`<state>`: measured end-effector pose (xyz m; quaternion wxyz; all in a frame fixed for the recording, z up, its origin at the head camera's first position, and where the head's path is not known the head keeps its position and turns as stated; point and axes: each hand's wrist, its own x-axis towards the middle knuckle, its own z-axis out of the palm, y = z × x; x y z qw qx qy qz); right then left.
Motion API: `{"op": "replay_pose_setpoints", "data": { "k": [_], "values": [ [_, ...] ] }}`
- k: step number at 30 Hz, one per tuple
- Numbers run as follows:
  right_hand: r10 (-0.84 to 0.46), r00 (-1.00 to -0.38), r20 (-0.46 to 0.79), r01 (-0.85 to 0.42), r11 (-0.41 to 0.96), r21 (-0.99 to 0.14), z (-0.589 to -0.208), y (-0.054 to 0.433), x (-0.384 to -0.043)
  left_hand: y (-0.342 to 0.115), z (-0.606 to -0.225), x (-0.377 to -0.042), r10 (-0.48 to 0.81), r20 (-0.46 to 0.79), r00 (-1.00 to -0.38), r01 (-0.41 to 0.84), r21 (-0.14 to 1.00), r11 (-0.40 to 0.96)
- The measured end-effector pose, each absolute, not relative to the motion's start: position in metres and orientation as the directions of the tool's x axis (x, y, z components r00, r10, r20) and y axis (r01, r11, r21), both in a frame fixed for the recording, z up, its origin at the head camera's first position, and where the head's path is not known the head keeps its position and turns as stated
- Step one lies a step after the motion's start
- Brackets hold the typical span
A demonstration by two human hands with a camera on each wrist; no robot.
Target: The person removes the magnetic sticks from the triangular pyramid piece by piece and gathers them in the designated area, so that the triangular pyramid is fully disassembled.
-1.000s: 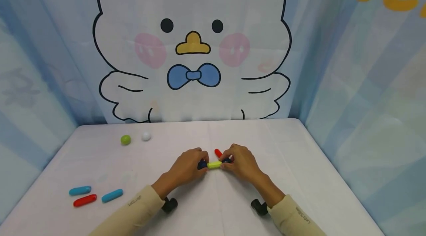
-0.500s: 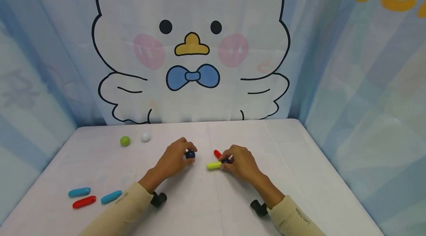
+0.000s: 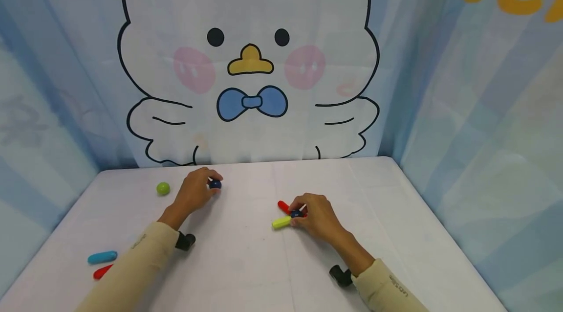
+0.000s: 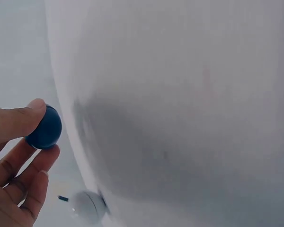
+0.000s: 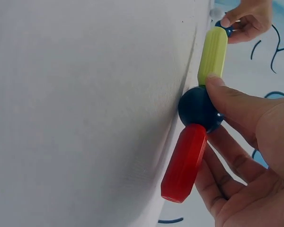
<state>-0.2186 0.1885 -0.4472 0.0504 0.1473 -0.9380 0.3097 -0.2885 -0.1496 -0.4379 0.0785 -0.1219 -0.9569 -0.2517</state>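
My left hand (image 3: 193,190) pinches a dark blue ball (image 4: 46,128) between thumb and fingers, over the far left part of the table. Close below it in the left wrist view is a white ball (image 4: 87,208), which the hand hides in the head view. Near the table's middle, my right hand (image 3: 320,215) grips a second dark blue ball (image 5: 199,109). A yellow-green stick (image 5: 213,54) and a red stick (image 5: 183,163) are joined to that ball, pointing different ways. The right fingers partly cover it.
A green ball (image 3: 163,188) lies left of my left hand. At the near left, a light blue stick (image 3: 102,257) and another red stick (image 3: 101,272) lie on the white table (image 3: 237,258), the red one partly behind my sleeve. A printed cloth (image 3: 255,136) hangs at the back.
My left hand has moved away from the yellow-green stick's end, left and back, with its blue ball. Its arm now covers one light blue stick. The right hand stays nearly in place.
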Motion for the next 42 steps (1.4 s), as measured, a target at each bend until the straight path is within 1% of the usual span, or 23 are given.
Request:
{"op": "replay_pose_setpoints", "data": {
  "k": [4, 10, 14, 20, 23, 27, 31, 36, 39, 42],
  "values": [
    [-0.247, -0.952, 0.181, -0.306, 0.768, -0.563, -0.448, 0.189, -0.219, -0.160, -0.440, -0.299, 0.174, 0.190, -0.966, 0.243, 0.446, 0.862],
    [-0.254, -0.949, 0.189, -0.317, 0.773, -0.550, -0.448, 0.190, -0.219, -0.170, -0.445, -0.312, 0.179, 0.196, -0.964, 0.243, 0.376, 0.894],
    [-0.254, -0.949, 0.188, -0.316, 0.769, -0.556, -0.446, 0.191, -0.217, -0.172, -0.446, -0.316, 0.186, 0.219, -0.958, 0.253, 0.338, 0.906],
    [-0.211, -0.962, 0.174, -0.273, 0.765, -0.584, -0.444, 0.193, -0.216, -0.167, -0.444, -0.313, 0.184, 0.262, -0.947, 0.261, 0.296, 0.919],
    [-0.211, -0.962, 0.176, -0.274, 0.769, -0.577, -0.444, 0.194, -0.217, -0.160, -0.443, -0.309, 0.206, 0.313, -0.927, 0.292, 0.261, 0.920],
    [-0.225, -0.962, 0.158, -0.275, 0.766, -0.582, -0.443, 0.195, -0.219, -0.140, -0.436, -0.298, 0.272, 0.356, -0.894, 0.364, 0.223, 0.904],
    [-0.223, -0.965, 0.136, -0.260, 0.762, -0.593, -0.441, 0.195, -0.220, -0.107, -0.428, -0.282, 0.361, 0.311, -0.879, 0.438, 0.231, 0.869],
    [-0.218, -0.968, 0.125, -0.248, 0.756, -0.605, -0.437, 0.196, -0.221, -0.065, -0.424, -0.263, 0.493, 0.234, -0.838, 0.544, 0.283, 0.790],
    [-0.210, -0.971, 0.115, -0.237, 0.762, -0.602, -0.438, 0.196, -0.221, -0.046, -0.429, -0.258, 0.568, 0.219, -0.793, 0.608, 0.321, 0.726],
    [-0.210, -0.971, 0.116, -0.237, 0.763, -0.602, -0.440, 0.196, -0.222, -0.032, -0.436, -0.256, 0.616, 0.227, -0.754, 0.654, 0.339, 0.676]
  ]
}}
